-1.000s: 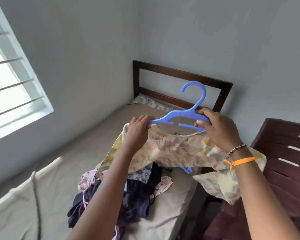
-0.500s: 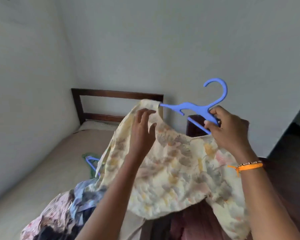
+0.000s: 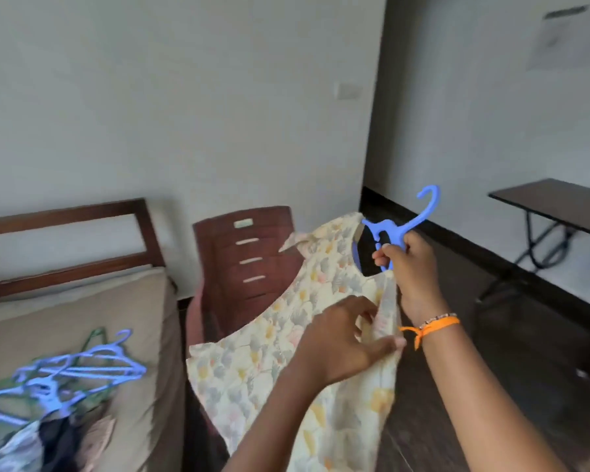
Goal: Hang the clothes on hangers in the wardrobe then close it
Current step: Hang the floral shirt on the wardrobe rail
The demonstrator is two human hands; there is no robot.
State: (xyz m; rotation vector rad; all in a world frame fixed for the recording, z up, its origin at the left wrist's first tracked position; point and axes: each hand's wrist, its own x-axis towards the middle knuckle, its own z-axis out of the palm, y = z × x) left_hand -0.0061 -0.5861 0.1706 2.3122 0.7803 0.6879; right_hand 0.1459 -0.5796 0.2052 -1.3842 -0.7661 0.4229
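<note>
a floral dress [image 3: 269, 352] is held up in front of a brown chair [image 3: 246, 264] beside the bed [image 3: 82, 311], its right edge pinched by the left hand [image 3: 341, 345], while just above it the blue hanger [image 3: 394, 229] threaded through the neck is gripped by the right hand [image 3: 411, 264].

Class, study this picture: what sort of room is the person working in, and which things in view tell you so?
Most likely a bedroom. A bed with a wooden headboard stands against the wall, spare hangers and clothes lie on it, and the right hand holds a blue hanger carrying a floral garment.
</note>
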